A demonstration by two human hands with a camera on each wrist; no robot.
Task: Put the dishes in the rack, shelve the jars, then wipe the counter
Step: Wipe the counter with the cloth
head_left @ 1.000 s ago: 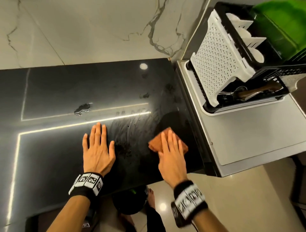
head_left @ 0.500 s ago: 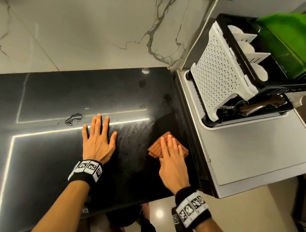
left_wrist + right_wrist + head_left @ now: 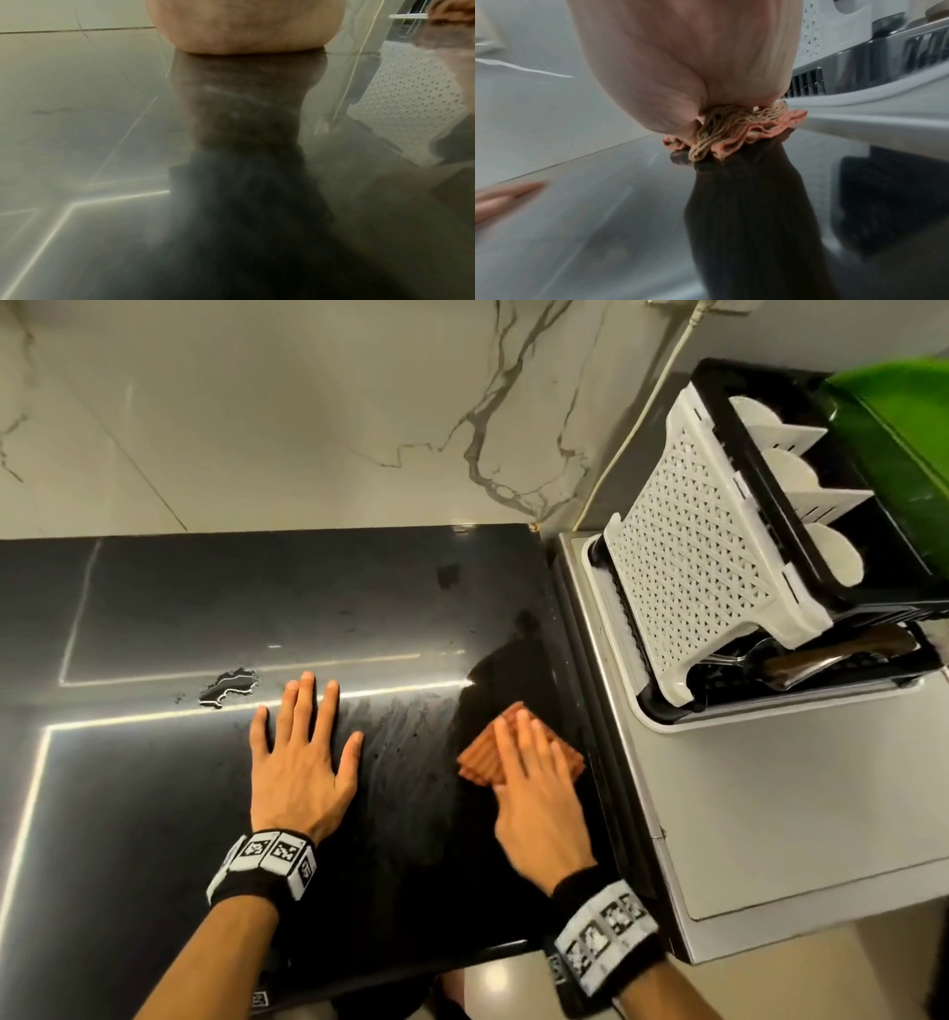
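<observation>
Counter: glossy black slab, mirror-smooth, reflecting bright ceiling strips; streaky wet smears between the hands.
Cloth: ribbed orange rag, folded roughly square, flat on the counter near its right edge.
Right hand: lies palm-down on the cloth, fingers straight, pressing and not gripping.
Left hand: splayed flat on bare counter, holding nothing.
Puddle: small irregular water patch just beyond the left fingertips.
Rack: white perforated plastic rack in a black tray, on the grey surface to the right; round white dishes stand upright in its slots.

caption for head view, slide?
Right hand presses orange cloth on black counter; left hand flat beside.
</observation>
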